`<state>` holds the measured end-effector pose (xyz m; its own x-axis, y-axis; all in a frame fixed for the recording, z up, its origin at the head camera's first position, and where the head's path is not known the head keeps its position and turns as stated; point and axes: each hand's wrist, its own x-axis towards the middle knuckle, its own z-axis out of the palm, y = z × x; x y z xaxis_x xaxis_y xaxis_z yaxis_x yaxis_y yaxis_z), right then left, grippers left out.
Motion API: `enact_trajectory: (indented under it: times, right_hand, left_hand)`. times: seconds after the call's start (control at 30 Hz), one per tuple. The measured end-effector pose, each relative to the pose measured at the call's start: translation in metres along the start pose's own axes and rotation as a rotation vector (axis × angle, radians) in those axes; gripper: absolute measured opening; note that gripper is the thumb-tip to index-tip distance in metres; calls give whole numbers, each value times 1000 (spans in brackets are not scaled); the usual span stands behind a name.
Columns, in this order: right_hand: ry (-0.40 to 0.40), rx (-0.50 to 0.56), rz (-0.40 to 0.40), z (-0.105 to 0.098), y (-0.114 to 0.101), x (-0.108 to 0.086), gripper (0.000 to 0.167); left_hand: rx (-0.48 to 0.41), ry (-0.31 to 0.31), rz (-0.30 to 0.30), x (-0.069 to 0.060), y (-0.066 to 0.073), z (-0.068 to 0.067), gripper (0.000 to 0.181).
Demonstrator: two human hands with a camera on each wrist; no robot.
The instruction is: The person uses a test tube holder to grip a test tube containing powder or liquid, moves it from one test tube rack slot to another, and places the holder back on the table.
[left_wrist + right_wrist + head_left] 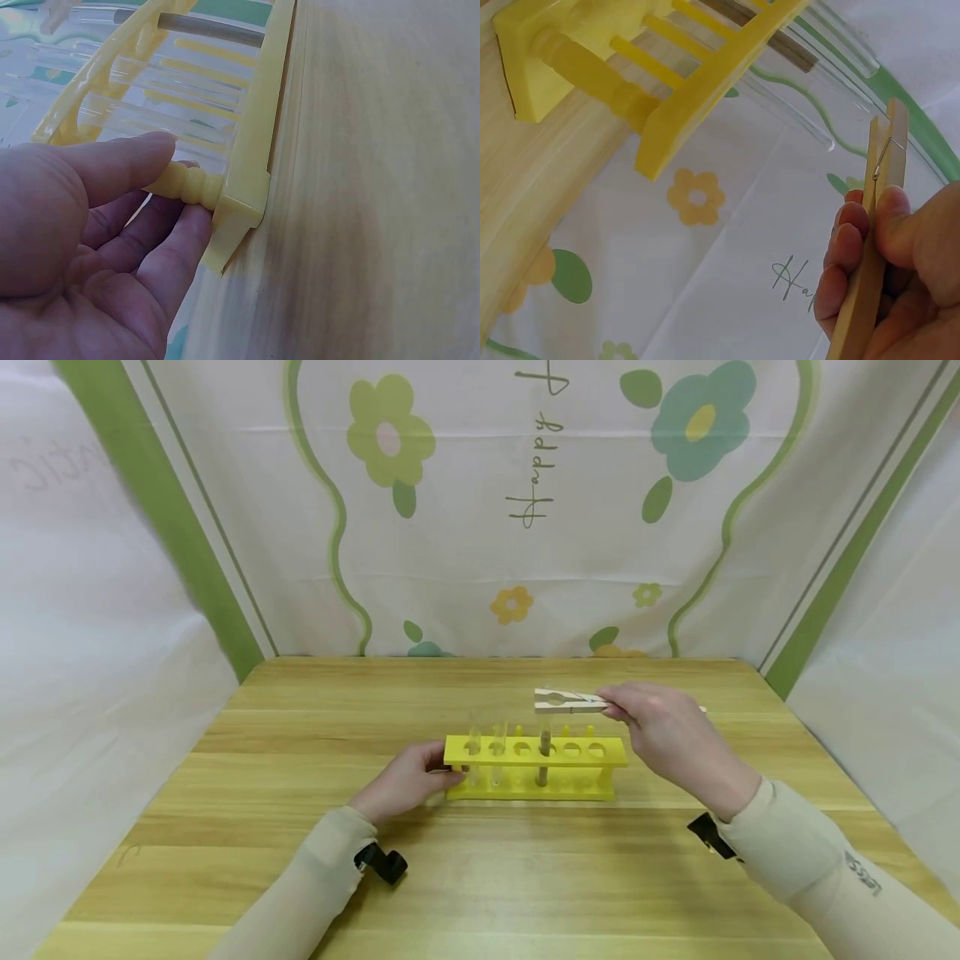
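Observation:
A yellow test tube rack [615, 752] stands upright on the wooden table. My left hand [408, 781] holds its left end; in the left wrist view the thumb and fingers are around the yellow end post [196, 186]. In my right hand [671, 727] is a wooden test tube clamp [581, 703], held level above the rack. The clamp's front end is at the upper part of a test tube with grey-brown contents [543, 770], which sits in the rack. Whether the jaws grip the glass I cannot tell. Clear test tubes [497, 767] stand in the left holes.
The wooden table [525, 877] extends around the rack to a white patterned curtain [450, 543] behind. White curtain panels flank both sides. Yellow pegs [646, 61] line the rack's far side. Black wrist mounts [382, 863] are worn at the sleeves.

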<state>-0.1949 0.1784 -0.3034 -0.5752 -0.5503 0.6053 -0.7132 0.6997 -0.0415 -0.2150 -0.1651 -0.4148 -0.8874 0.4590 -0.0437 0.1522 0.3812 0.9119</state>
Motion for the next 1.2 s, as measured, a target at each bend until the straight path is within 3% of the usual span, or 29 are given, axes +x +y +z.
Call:
enact_trajectory:
  times: [0.67,1.2]
  right_hand:
    - [-14,-7,13,12,1,3,18]
    - [-96,35,77,17,1,-2,19]
  left_hand:
    - [-2,0,-13,1,-2,0,29]
    - [-10,3,-14,2,-2,0,29]
